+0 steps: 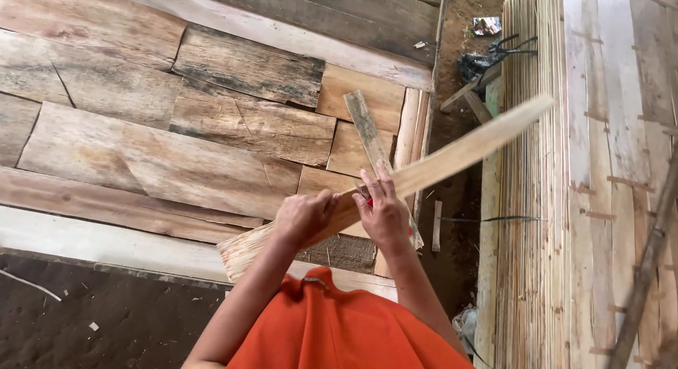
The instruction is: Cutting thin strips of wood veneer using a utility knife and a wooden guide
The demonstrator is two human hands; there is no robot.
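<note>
Many weathered veneer sheets [162,157] lie overlapped across the worktop, w/ a tall stack of thin sheets [558,221] on edge at the right. A long pale wood strip [452,157] slants up to the right, held above the sheets. Left hand [305,217] is closed round its lower part; right hand [383,212] presses on it, fingers extended, something small & red under the palm.

Weathered veneer sheets [176,143] lying patchworked over floor; tall veneer stack [565,199] standing edge-on at right; dirt strip [459,192] running between; daylight falling evenly.
</note>
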